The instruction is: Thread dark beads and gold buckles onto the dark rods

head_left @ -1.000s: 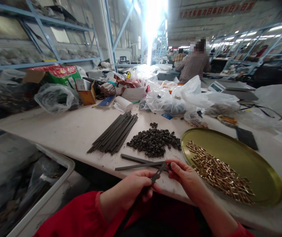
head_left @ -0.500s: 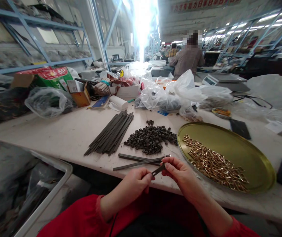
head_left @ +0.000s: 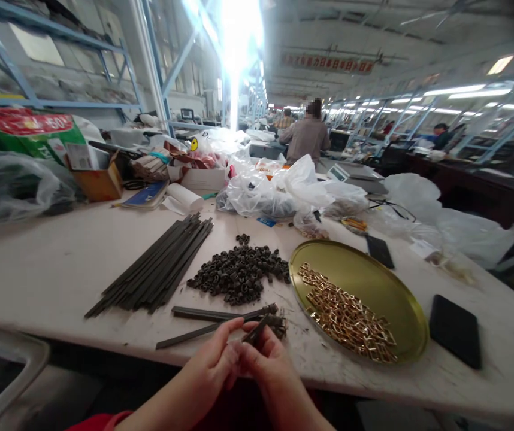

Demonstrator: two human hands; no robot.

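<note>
Holding a dark strip (head_left: 257, 330) up in the fingertips of the right hand (head_left: 271, 359), near the front edge of the surface (head_left: 27, 269). With the left hand (head_left: 221, 359) curled up against the right one; hard to tell how much of a grip on the strip there. Probably best to pinch firmly, go slow and not let it twist. Watch out for the loose strips (head_left: 207, 313) just past the fingers, then the pile of small dark rings (head_left: 239, 276), and the rim of the gold tray (head_left: 396, 299) on the right. More open room far left, past the long dark strips (head_left: 153, 263)
</note>
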